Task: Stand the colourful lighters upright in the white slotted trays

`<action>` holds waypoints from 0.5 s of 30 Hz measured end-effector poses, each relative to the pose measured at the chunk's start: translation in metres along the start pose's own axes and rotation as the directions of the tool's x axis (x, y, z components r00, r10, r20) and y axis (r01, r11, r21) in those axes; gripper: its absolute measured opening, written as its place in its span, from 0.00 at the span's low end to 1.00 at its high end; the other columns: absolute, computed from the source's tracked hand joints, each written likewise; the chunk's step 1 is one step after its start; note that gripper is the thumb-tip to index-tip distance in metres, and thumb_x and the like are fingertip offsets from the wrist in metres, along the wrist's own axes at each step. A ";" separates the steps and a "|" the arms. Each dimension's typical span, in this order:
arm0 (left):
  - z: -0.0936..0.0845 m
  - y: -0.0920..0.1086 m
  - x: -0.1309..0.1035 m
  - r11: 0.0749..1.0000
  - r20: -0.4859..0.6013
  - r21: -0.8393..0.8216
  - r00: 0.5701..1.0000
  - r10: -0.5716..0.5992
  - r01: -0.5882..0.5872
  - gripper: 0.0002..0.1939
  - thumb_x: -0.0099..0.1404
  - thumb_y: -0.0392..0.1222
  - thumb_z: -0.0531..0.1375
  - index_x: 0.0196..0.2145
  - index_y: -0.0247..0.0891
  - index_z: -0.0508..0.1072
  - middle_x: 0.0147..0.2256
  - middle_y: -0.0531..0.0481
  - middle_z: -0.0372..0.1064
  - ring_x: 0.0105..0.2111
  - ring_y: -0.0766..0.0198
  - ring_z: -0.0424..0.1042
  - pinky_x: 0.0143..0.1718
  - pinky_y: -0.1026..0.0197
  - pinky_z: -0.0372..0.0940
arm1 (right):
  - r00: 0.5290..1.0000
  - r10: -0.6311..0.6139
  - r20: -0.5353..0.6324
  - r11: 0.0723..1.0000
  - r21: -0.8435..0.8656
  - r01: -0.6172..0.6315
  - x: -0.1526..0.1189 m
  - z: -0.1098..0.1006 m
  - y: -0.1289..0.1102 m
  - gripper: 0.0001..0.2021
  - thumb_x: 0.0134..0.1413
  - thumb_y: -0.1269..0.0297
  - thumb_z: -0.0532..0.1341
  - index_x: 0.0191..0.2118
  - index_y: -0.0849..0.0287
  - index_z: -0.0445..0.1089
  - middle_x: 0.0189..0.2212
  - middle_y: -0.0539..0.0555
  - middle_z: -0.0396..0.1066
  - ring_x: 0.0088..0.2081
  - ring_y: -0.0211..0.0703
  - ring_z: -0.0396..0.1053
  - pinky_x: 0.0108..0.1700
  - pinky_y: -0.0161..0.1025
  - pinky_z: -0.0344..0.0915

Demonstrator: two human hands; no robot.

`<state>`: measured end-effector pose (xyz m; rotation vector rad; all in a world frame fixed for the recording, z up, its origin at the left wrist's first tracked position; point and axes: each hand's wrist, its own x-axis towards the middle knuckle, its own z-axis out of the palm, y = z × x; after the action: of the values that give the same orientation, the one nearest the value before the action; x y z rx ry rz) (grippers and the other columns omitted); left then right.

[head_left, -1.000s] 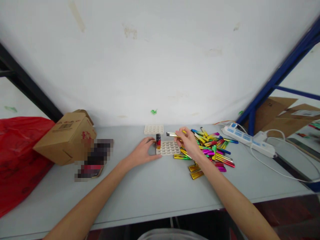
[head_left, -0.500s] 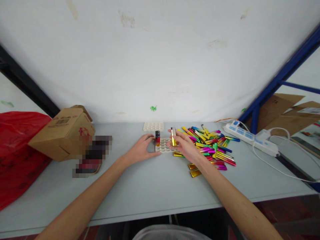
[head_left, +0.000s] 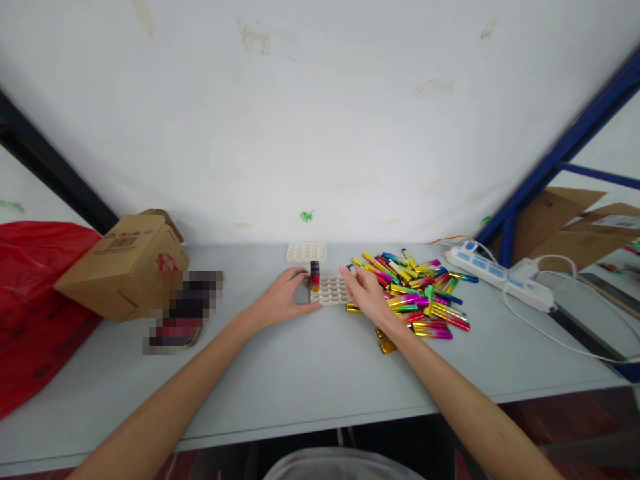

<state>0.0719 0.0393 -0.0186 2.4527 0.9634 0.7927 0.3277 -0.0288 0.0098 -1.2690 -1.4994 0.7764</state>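
Note:
A white perforated tray (head_left: 334, 291) lies on the table with rows of round holes. At its left end stand a few lighters (head_left: 315, 277) with black tops and red-orange bodies, upright in the holes. My left hand (head_left: 283, 295) curves around that end, its thumb at the near corner and its fingers at the far corner. Over the right end, my right hand (head_left: 367, 293) is closed on a lighter (head_left: 351, 268). Only the lighter's dark and silver top shows; my fingers hide the body. Just right of this hand spreads a pile of shiny coloured lighters (head_left: 415, 301).
A second white tray (head_left: 306, 252) lies near the wall. On the left are a cardboard box (head_left: 125, 267), a red plastic bag (head_left: 40, 313) and a pixelated item (head_left: 187, 313). A white power strip (head_left: 500, 277) with cables runs along the right, before cardboard (head_left: 565, 223) and a blue frame.
My right hand has turned over, so the gold lighter, plainly visible before, is now mostly hidden behind its fingers. My left hand and the tray stay put.

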 end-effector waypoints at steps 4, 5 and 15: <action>-0.001 0.001 0.000 1.000 -0.003 0.000 1.000 0.001 -0.001 0.33 0.63 0.67 0.75 0.57 0.45 0.82 0.63 0.37 0.78 0.65 0.36 0.78 0.72 0.36 0.72 | 0.999 -0.005 -0.049 0.990 -0.138 -0.002 -0.002 -0.001 -0.001 0.35 0.73 0.29 0.57 0.22 0.51 0.57 0.19 0.47 0.58 0.25 0.41 0.57 0.29 0.38 0.53; -0.002 0.002 0.000 1.000 -0.005 -0.002 1.000 0.003 -0.003 0.32 0.63 0.67 0.75 0.57 0.45 0.82 0.63 0.37 0.78 0.65 0.35 0.78 0.72 0.36 0.72 | 0.998 -0.017 -0.059 0.985 -0.173 0.007 -0.002 -0.002 -0.002 0.34 0.73 0.32 0.57 0.22 0.51 0.57 0.19 0.47 0.58 0.25 0.41 0.57 0.30 0.39 0.53; -0.001 0.003 0.001 1.000 0.003 -0.003 1.000 -0.008 0.008 0.33 0.63 0.67 0.75 0.57 0.45 0.81 0.63 0.37 0.77 0.66 0.36 0.77 0.73 0.39 0.72 | 0.997 -0.070 -0.040 0.963 -0.262 0.057 -0.003 0.001 -0.009 0.22 0.69 0.53 0.59 0.23 0.50 0.54 0.18 0.44 0.54 0.25 0.40 0.53 0.32 0.41 0.48</action>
<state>0.0732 0.0383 -0.0161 2.4455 0.9698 0.7866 0.3237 -0.0343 0.0171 -1.4147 -1.6327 0.5135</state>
